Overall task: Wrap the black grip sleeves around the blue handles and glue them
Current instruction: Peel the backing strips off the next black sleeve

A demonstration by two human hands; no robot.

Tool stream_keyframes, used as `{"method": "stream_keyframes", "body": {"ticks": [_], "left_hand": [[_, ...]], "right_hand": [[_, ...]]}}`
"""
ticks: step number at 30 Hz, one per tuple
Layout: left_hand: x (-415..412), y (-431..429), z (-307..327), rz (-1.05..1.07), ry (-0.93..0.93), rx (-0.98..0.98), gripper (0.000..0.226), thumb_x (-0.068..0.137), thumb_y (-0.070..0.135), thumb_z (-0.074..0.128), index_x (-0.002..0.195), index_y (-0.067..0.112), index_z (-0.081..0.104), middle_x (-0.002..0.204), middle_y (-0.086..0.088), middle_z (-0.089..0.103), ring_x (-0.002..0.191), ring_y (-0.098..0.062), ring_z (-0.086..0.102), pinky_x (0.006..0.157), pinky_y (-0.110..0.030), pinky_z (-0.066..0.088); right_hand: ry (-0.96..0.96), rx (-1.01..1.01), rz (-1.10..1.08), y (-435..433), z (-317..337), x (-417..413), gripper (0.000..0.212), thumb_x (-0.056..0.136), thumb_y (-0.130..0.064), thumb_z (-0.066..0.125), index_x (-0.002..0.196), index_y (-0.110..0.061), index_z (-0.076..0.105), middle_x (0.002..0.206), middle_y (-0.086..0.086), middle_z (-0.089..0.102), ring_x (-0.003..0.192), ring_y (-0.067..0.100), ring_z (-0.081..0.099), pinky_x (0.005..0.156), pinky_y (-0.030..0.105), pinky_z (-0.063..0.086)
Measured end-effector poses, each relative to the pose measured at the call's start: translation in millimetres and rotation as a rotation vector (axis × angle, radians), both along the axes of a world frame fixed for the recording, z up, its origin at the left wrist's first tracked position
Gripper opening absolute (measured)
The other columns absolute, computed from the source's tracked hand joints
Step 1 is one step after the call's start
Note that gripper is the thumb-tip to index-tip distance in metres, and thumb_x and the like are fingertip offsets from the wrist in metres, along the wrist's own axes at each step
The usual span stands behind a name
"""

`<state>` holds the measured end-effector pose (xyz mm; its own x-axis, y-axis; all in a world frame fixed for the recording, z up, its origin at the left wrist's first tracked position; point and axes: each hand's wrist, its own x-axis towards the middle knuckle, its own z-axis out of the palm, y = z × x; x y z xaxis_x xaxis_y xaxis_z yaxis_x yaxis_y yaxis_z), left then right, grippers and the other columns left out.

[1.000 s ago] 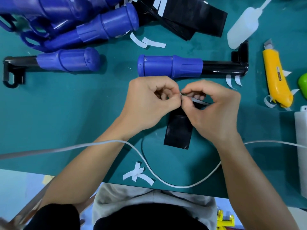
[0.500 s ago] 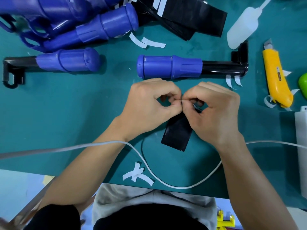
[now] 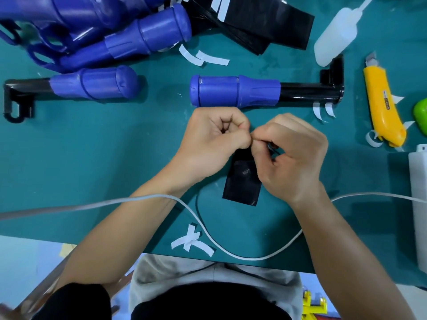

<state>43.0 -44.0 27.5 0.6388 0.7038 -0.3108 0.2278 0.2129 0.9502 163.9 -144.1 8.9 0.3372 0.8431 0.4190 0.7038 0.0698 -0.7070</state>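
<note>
A flat black grip sleeve [image 3: 242, 183] hangs between my hands over the green mat [image 3: 92, 158]. My left hand [image 3: 215, 142] and my right hand [image 3: 293, 153] both pinch its top edge, fingertips touching; the edge itself is hidden by my fingers. Just beyond my hands lies a blue handle [image 3: 235, 93] on a black bar. A second blue handle [image 3: 94, 84] lies to the left. More blue handles [image 3: 147, 35] are piled at the back left, and a stack of black sleeves [image 3: 261, 19] sits at the back.
A white glue bottle [image 3: 337, 35] lies at the back right, a yellow utility knife [image 3: 383, 105] beside it. White backing strips [image 3: 191, 243] lie scattered on the mat. A white cable [image 3: 208, 229] crosses the front. A white box [image 3: 418, 204] stands at the right edge.
The white strip seen between my fingers a second ago is no longer visible. Both hands have closed tighter together on the sleeve's top edge, and the sleeve has shifted slightly.
</note>
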Motion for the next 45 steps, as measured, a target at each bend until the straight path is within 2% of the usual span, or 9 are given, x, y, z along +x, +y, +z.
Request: {"method": "stream_keyframes", "body": {"ticks": [3, 7, 11, 16, 20, 24, 28, 38, 45], "left_hand": [[4, -2, 5, 0.038, 0.008, -0.169, 0.021, 0.063, -0.004, 0.054, 0.056, 0.015, 0.057, 0.049, 0.009, 0.044, 0.048, -0.004, 0.036, 0.048, -0.013, 0.031], [4, 1, 5, 0.042, 0.069, -0.233, 0.025, 0.062, 0.001, 0.054, 0.049, 0.022, 0.057, 0.050, 0.005, 0.045, 0.049, -0.006, 0.036, 0.047, -0.016, 0.027], [4, 4, -2, 0.045, 0.088, -0.202, 0.032, 0.080, -0.014, 0.055, 0.062, 0.012, 0.058, 0.049, 0.008, 0.048, 0.045, -0.004, 0.037, 0.046, -0.014, 0.030], [-1, 7, -3, 0.038, 0.040, -0.029, 0.013, 0.077, 0.009, 0.072, 0.074, 0.021, 0.073, 0.058, 0.001, 0.063, 0.055, -0.014, 0.047, 0.054, -0.024, 0.039], [-8, 5, 0, -0.023, -0.040, 0.173, 0.032, 0.081, 0.003, 0.077, 0.092, 0.033, 0.077, 0.080, 0.003, 0.078, 0.065, -0.019, 0.062, 0.061, -0.019, 0.044], [-10, 4, 4, 0.020, 0.015, 0.415, 0.028, 0.083, 0.009, 0.078, 0.087, 0.036, 0.076, 0.076, 0.014, 0.075, 0.062, -0.015, 0.064, 0.059, -0.013, 0.041], [-11, 1, 2, 0.043, 0.114, 0.519, 0.013, 0.081, 0.014, 0.077, 0.079, 0.027, 0.078, 0.071, 0.015, 0.071, 0.059, -0.004, 0.059, 0.059, -0.007, 0.036], [-11, 6, 1, -0.035, 0.197, 0.451, 0.011, 0.069, 0.019, 0.075, 0.070, 0.027, 0.068, 0.062, 0.018, 0.061, 0.056, 0.000, 0.053, 0.058, -0.012, 0.040], [-5, 5, 1, -0.011, 0.102, 0.248, 0.015, 0.064, 0.020, 0.072, 0.063, 0.030, 0.061, 0.055, 0.017, 0.050, 0.053, 0.000, 0.042, 0.053, -0.016, 0.036]], "right_hand": [[-0.076, 0.059, -0.018, -1, -4, -1, 0.025, 0.086, 0.015, 0.064, 0.063, 0.004, 0.066, 0.058, 0.017, 0.055, 0.051, 0.036, 0.045, 0.054, 0.047, 0.038], [-0.077, 0.076, -0.028, 0, -6, -1, 0.025, 0.087, 0.014, 0.064, 0.064, 0.003, 0.068, 0.059, 0.017, 0.057, 0.052, 0.034, 0.047, 0.054, 0.045, 0.039], [0.025, 0.084, -0.062, -7, 2, 2, 0.019, 0.086, 0.011, 0.067, 0.070, 0.002, 0.070, 0.065, 0.013, 0.061, 0.060, 0.027, 0.051, 0.063, 0.023, 0.039], [0.210, 0.018, -0.064, -6, 4, 14, 0.014, 0.085, 0.011, 0.068, 0.077, -0.001, 0.072, 0.071, 0.006, 0.065, 0.064, 0.020, 0.055, 0.067, 0.019, 0.041], [0.273, -0.092, -0.072, -1, 3, 15, 0.016, 0.083, 0.010, 0.068, 0.077, -0.004, 0.072, 0.071, 0.003, 0.064, 0.063, 0.018, 0.051, 0.065, 0.022, 0.040], [0.242, -0.111, -0.059, 2, 5, 11, 0.015, 0.082, 0.009, 0.068, 0.075, -0.004, 0.071, 0.067, 0.005, 0.062, 0.060, 0.021, 0.049, 0.061, 0.027, 0.041], [0.146, -0.125, -0.056, 2, 4, 8, 0.014, 0.082, 0.008, 0.070, 0.074, -0.004, 0.071, 0.066, 0.008, 0.061, 0.060, 0.026, 0.050, 0.060, 0.038, 0.044], [-0.015, -0.104, -0.033, 2, 0, 5, 0.014, 0.083, 0.006, 0.073, 0.073, -0.004, 0.071, 0.066, 0.004, 0.061, 0.060, 0.025, 0.050, 0.060, 0.037, 0.043], [0.043, -0.069, -0.028, 2, -2, 1, 0.015, 0.083, 0.008, 0.069, 0.071, -0.002, 0.070, 0.065, 0.007, 0.060, 0.059, 0.026, 0.047, 0.059, 0.038, 0.040]]}}
